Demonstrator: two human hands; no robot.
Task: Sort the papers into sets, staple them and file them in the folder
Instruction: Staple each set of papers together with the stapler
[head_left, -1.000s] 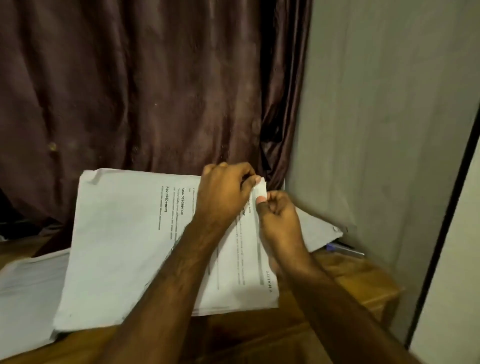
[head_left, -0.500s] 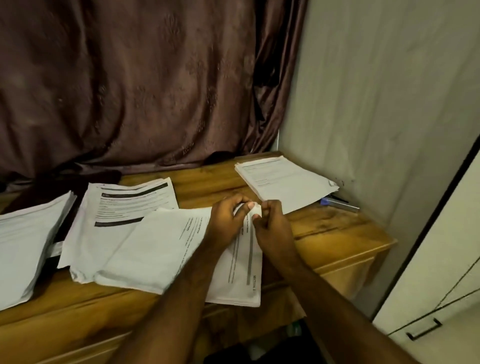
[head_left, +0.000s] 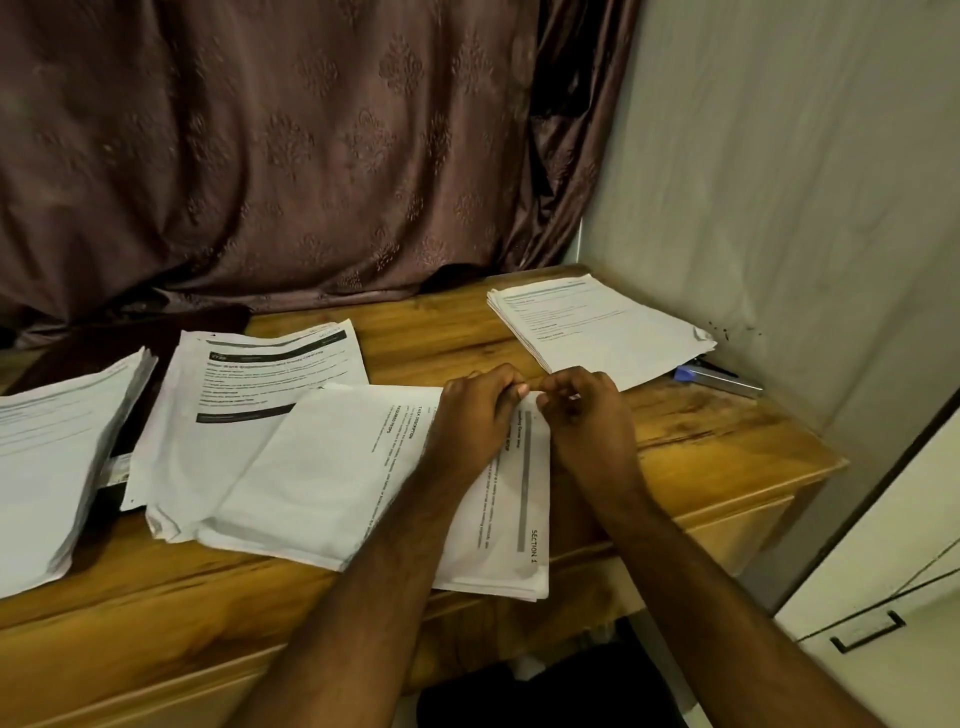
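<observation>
Both hands meet at the far right corner of the nearest set of papers (head_left: 363, 483), which lies flat on the wooden table (head_left: 701, 441) with its printed side up and the words "SECTION 1" readable along its right edge. The left hand (head_left: 475, 415) curls its fingers down onto that corner, thumb and forefinger pinching the paper's edge. The right hand (head_left: 587, 421) faces it, its fingertips curled in and touching the same corner; whether it truly pinches the sheet or only rests against it cannot be told. The two hands almost touch at the fingertips.

Four lots of paper lie on the table in all. The held set overlaps a second stack (head_left: 244, 395), which has dark bars across its top page. Further left, a third stack (head_left: 57, 452) reaches out of view, with a dark object lying between it and the second stack. The fourth stack (head_left: 597, 322) lies apart at the far right corner of the table, near the wall (head_left: 779, 182).

One stapler (head_left: 719, 379), blue and silver, lies just beside the fourth stack, partly under its curled corner. A brown patterned curtain (head_left: 285, 156) hangs behind the table.
</observation>
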